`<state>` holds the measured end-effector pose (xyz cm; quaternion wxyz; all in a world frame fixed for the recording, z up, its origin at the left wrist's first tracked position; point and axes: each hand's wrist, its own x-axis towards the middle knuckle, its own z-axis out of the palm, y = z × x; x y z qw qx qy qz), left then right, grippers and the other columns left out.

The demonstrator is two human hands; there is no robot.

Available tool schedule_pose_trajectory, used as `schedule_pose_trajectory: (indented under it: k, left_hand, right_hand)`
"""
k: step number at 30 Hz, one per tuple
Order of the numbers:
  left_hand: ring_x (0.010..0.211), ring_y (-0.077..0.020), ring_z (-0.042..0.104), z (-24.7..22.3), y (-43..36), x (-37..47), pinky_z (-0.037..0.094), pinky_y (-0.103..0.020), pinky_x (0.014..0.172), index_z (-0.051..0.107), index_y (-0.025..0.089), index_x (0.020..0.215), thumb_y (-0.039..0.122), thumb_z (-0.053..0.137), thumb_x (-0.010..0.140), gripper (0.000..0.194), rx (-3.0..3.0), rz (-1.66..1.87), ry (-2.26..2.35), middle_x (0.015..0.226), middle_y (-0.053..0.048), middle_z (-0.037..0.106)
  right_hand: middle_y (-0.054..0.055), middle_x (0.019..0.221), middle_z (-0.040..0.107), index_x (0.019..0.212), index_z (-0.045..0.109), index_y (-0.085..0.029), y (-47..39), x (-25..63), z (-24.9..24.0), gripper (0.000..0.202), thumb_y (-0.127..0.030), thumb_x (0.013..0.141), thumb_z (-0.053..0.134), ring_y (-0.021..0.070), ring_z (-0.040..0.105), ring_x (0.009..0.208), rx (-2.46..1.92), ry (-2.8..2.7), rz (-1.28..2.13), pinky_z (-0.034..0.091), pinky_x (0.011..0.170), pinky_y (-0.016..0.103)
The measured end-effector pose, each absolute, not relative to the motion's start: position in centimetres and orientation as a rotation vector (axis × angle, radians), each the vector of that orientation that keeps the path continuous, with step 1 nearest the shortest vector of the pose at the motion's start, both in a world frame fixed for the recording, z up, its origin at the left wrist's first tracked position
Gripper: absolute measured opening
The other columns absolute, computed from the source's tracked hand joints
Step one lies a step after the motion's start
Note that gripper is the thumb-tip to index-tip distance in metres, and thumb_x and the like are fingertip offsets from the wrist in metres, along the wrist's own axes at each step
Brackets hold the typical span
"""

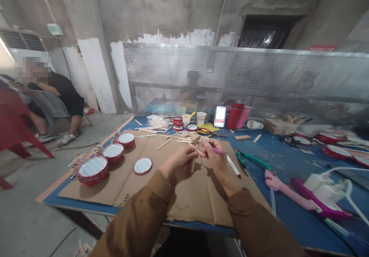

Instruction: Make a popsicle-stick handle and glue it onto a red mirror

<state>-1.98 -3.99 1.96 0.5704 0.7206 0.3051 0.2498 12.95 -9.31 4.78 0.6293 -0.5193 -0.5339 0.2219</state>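
Above the cardboard sheet (184,207), my left hand (181,159) is closed on a thin wooden stick (193,164) that slants downward. Beside it, my right hand (213,157) grips a purple pen-like tool (218,151), its tip near the wooden pieces between both hands. What lies under the fingertips is too small to tell. Just right of my right hand rests a white marker with a red end (233,166). A pile of loose wooden sticks (190,136) lies beyond the hands. A round red-rimmed white disc (142,165) is flat on the cardboard to the left.
Stacks of red-rimmed discs (92,169) stand at left. Teal-handled pliers (255,159), a pink-handled tool (288,191) and a power strip (323,203) lie right. Cups (201,118), red bottle (235,115) and phone (220,116) stand behind. A person (62,92) sits far left.
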Motion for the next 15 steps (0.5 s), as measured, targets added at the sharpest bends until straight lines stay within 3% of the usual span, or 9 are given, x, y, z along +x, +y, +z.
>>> schedule_pose_trajectory:
  k: [6, 15]
  left_hand:
    - [0.035, -0.0062, 0.041, 2.10, -3.90, -2.01, 0.033, -0.019, 0.039, 0.057, 0.016, 0.092, 0.055, 0.058, 0.091, 0.039, 1.684, 0.561, 0.709, 0.050, 0.008, 0.045]
    - [0.033, -0.0076, 0.039, 2.40, -4.15, -1.98, 0.032, -0.021, 0.038, 0.058, 0.016, 0.091, 0.046, 0.054, 0.094, 0.031, 1.714, 0.556, 0.706, 0.049, 0.007, 0.045]
  right_hand:
    - [-0.005, 0.050, 0.054, 0.074, 0.057, -0.022, -8.96, 12.57, 4.45, 0.041, -0.061, 0.078, 0.067, 0.0118, 0.050, 0.046, -1.095, -1.267, 0.618, 0.040, 0.048, 0.024]
    - [-0.003, 0.051, 0.056, 0.072, 0.059, -0.022, -9.16, 13.09, 4.49, 0.041, -0.062, 0.081, 0.064, 0.0131, 0.051, 0.046, -1.217, -1.249, 0.536, 0.041, 0.047, 0.025]
